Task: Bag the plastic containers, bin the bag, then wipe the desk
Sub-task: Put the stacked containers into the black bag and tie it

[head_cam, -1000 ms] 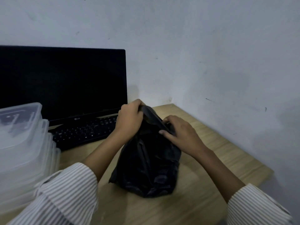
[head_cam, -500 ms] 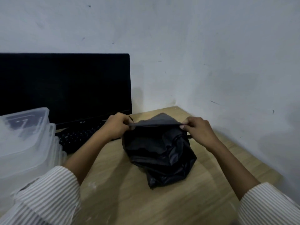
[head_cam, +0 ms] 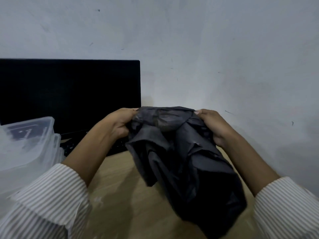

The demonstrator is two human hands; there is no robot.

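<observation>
The wall (head_cam: 207, 40) is pale and scuffed and rises behind the desk (head_cam: 120, 195), a light wood surface. A black monitor (head_cam: 69, 92) stands at the desk's back edge on the left, its screen dark. The black bag (head_cam: 181, 161) is held up over the desk's middle, its top stretched between both hands and its body hanging crumpled toward the near right. A stack of clear plastic containers (head_cam: 29, 145) sits at the desk's left edge. A black keyboard (head_cam: 69, 147) lies in front of the monitor, partly hidden. The left hand (head_cam: 119, 123) grips the bag's top left edge with curled fingers. The right hand (head_cam: 212, 125) grips the top right edge likewise.
</observation>
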